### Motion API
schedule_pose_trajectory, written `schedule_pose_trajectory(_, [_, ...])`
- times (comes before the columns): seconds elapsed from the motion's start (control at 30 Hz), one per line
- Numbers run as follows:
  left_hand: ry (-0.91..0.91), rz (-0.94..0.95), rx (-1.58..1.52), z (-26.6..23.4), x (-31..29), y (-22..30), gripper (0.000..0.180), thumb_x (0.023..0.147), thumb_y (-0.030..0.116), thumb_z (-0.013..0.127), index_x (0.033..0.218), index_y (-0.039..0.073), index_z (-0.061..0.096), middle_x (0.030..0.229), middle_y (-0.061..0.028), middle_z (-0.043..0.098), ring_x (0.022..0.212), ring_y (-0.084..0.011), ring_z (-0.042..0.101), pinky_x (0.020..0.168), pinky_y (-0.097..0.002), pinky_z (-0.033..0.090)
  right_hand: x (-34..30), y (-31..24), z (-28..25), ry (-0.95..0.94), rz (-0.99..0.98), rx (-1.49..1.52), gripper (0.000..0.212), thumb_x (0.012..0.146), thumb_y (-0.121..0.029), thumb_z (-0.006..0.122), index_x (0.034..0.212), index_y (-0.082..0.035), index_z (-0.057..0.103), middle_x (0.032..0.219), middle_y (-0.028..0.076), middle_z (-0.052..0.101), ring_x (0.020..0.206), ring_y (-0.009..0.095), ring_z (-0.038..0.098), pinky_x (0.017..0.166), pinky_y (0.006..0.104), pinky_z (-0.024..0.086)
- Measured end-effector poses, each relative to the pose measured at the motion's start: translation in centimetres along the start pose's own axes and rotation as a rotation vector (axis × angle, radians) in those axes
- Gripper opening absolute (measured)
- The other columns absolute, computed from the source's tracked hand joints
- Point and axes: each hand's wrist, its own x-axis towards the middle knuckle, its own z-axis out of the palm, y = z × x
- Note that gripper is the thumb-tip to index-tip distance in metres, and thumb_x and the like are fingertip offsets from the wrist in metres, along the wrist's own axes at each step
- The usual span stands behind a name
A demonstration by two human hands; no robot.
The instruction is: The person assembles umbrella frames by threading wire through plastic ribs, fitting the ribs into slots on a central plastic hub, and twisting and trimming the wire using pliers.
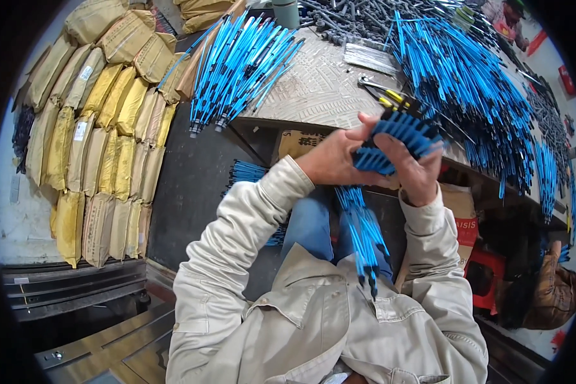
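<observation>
Both my hands are closed around a bundle of thin blue rods [363, 227] with black end pieces, held over my lap at the table's front edge. My left hand [342, 157] grips it from the left, with the thumb raised along its side. From the right, my right hand [417, 169] wraps the bundle, its fingertips slightly blurred. The rods' upper ends fan toward the table, while their lower ends hang down in front of my shirt. Just beyond the bundle lies a plier-like tool [393, 97] with yellow and black handles.
A fan of blue rods [243, 70] overhangs the table [307, 86] at left; a larger pile [467, 89] covers its right. Dark fittings [358, 19] and thin silver pins [371, 57] lie behind. Yellow-brown sacks [102, 141] are stacked left. Another person [557, 288] is at right.
</observation>
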Motion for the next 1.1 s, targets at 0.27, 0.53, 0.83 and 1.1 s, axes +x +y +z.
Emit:
schedule_pose_trajectory(0.27, [-0.100,-0.727,-0.854,12.2,-6.5,1.8,0.036,0.076,0.023,0.073,0.104,0.004,0.060,0.106,-0.0045,0.059,0.091,-0.0101,0.055,0.081,-0.0281,0.046,-7.9,2.9,-3.6,0.087,0.474,0.152,0.025,0.088,-0.010,0.056,0.104,0.009,0.057,0.091,0.015,0.066,0.084,0.021,0.065,0.074,0.0310,0.053])
schedule_pose_trajectory(0.53, [0.082,-0.760,-0.971,13.7,-13.0,-1.3,0.048,0.087,0.031,0.061,0.121,0.001,0.049,0.121,-0.0124,0.054,0.109,-0.0164,0.052,0.091,-0.0317,0.043,-11.9,7.4,-6.4,0.144,0.618,0.283,0.033,0.085,-0.015,0.060,0.105,0.011,0.055,0.090,0.019,0.065,0.083,0.025,0.066,0.074,0.0338,0.054])
schedule_pose_trajectory(0.83, [0.337,-0.576,-0.094,-6.9,5.6,-8.7,0.019,0.087,0.008,0.056,0.104,-0.002,0.059,0.089,-0.0102,0.066,0.081,-0.0165,0.065,0.069,-0.0264,0.052,-11.2,8.7,-6.8,-0.029,0.792,0.397,0.026,0.087,-0.006,0.054,0.106,0.012,0.054,0.094,0.018,0.065,0.087,0.024,0.065,0.077,0.0334,0.052])
schedule_pose_trajectory(1.1, [0.163,-0.250,0.983,-11.0,13.6,-22.6,0.026,0.073,0.012,0.068,0.098,0.008,0.061,0.079,-0.0103,0.060,0.074,-0.0274,0.061,0.068,-0.0357,0.049,-10.7,10.0,-8.0,-0.009,0.850,0.444,0.028,0.085,-0.004,0.054,0.108,0.013,0.052,0.095,0.021,0.064,0.088,0.029,0.065,0.076,0.0365,0.053])
